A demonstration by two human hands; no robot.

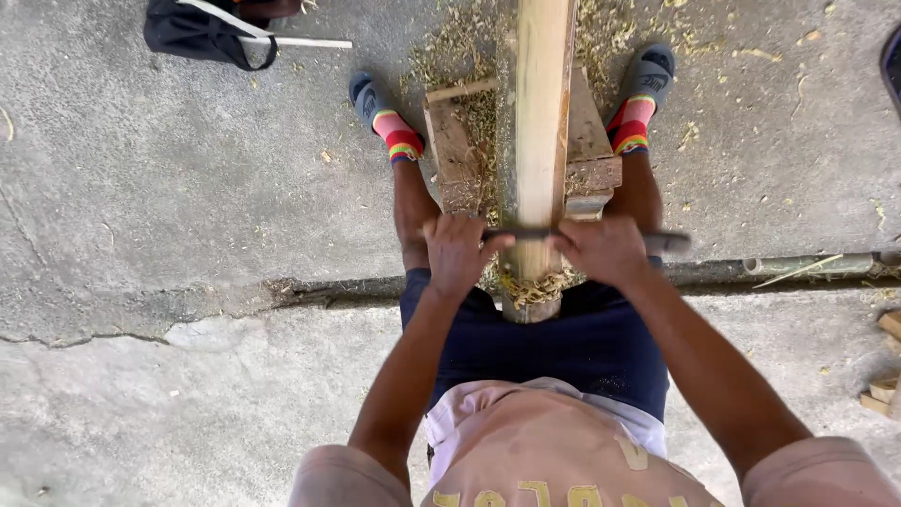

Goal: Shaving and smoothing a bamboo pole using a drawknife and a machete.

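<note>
Bamboo, pale yellow and stripped, forms the long pole [542,122] that runs straight away from the seated person, lying between the knees on a rough wooden block stand [453,150]. Across the pole, close to its near end, sits a dark two-handled blade [535,234], set square to the grain. The left hand [457,252] is wrapped fully closed around the blade's left handle, fingers curled over it; the right hand [605,250] is likewise clenched around the right side, with the handle's dark tip showing past the knuckles. Curled shavings [533,286] are bunched on the pole just below the blade, and finer shavings litter the grey concrete floor [169,188] about the stand (thickest at the far end). Both feet, in striped socks and grey sandals, rest on either side of the stand. A dark bag [202,30] lies at upper left, well apart from the work.
</note>
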